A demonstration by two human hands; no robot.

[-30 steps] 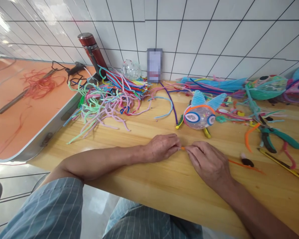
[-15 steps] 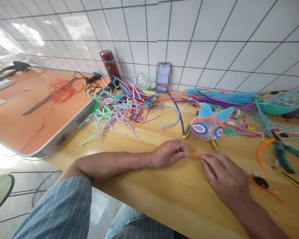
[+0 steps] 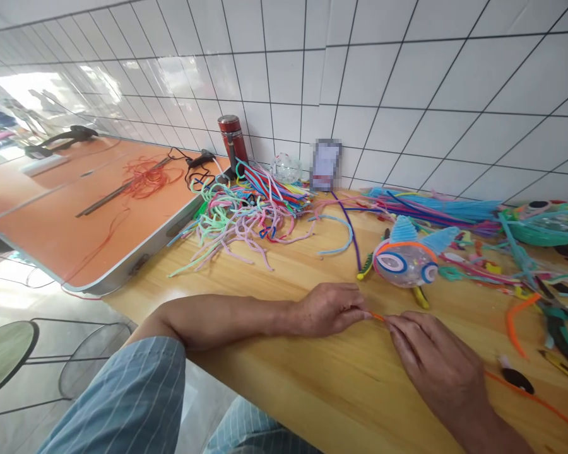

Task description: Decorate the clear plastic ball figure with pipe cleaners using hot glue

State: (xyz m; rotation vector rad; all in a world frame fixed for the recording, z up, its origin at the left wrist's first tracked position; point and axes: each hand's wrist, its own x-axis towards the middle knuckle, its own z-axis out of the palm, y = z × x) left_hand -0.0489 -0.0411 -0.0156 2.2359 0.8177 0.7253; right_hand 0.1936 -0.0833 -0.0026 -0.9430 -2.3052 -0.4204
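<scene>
An orange pipe cleaner (image 3: 377,316) is pinched between both of my hands above the wooden table. My left hand (image 3: 334,309) grips one end with thumb and forefinger. Just to its right, my right hand (image 3: 440,359) holds the same strand, leaving a short stretch showing between the fingertips. Its loose tail comes out beyond my right hand, towards the lower right. Behind my hands rests a clear round fish-like figure (image 3: 409,268) with ringed blue and white eyes, an orange band and two light-blue ears or fins.
Colourful pipe cleaners (image 3: 255,214) are heaped at the back left, near a red flask (image 3: 231,142). A phone (image 3: 325,165) leans on the tiled wall. At right lie teal-handled pliers (image 3: 561,334), a curved orange strip (image 3: 515,328) and a black oval piece (image 3: 518,380).
The view has tilted and shifted, so everything appears lower and further right. Both hands keep their pinch on the orange pipe cleaner, with little other movement.
</scene>
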